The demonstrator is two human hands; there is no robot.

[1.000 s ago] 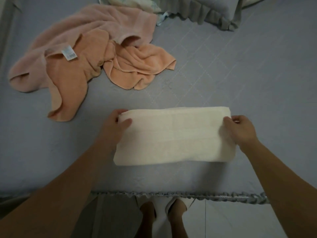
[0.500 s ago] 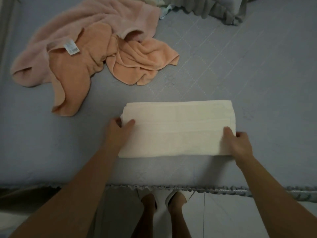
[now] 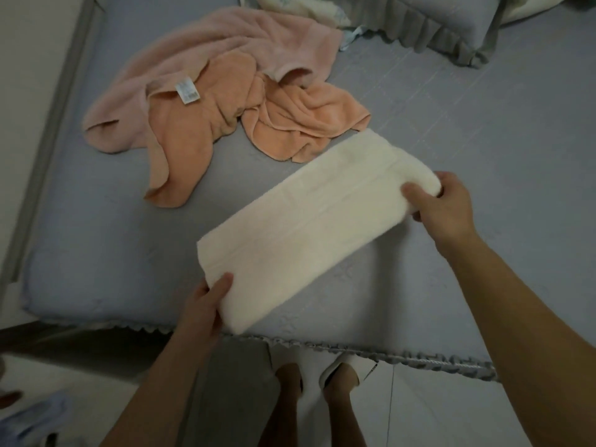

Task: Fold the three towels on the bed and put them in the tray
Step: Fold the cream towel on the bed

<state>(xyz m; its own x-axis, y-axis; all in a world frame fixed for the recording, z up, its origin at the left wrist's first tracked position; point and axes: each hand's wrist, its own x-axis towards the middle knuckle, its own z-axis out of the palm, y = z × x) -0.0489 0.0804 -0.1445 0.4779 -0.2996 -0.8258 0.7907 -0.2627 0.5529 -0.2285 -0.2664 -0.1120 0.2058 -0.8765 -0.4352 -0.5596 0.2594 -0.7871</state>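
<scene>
- Since the earlier pictures the folded cream towel (image 3: 309, 227) has been turned from lying square to the bed edge to a diagonal, one end now swung toward 1 o'clock and the other drawn toward 7 o'clock, close to the frilled edge of the bed (image 3: 354, 346).
- The towel is held at both short ends: the left hand (image 3: 206, 304) is closed on the near end with the thumb laid on top, and the right hand (image 3: 445, 204) is curled round the far end, thumb on top and fingers tucked beneath.
- Whether the towel is fully lifted or partly resting on the bed cannot be told.
- The towel is judged soft, light and limp; the layered fold is likely to sag or slip open unless both ends, or the underside, are supported.
- A grip across the whole stack of layers at each end is judged safest.
- At 11 o'clock from the cream towel, a crumpled orange towel (image 3: 290, 124) lies unfolded, its edge just beside the cream towel's far corner.
- Further toward 11 o'clock a pink towel (image 3: 225, 50) is heaped, partly under the orange one.
- At 1 o'clock a grey ruffled pillow (image 3: 451, 24) is seen.
- No tray is visible.
</scene>
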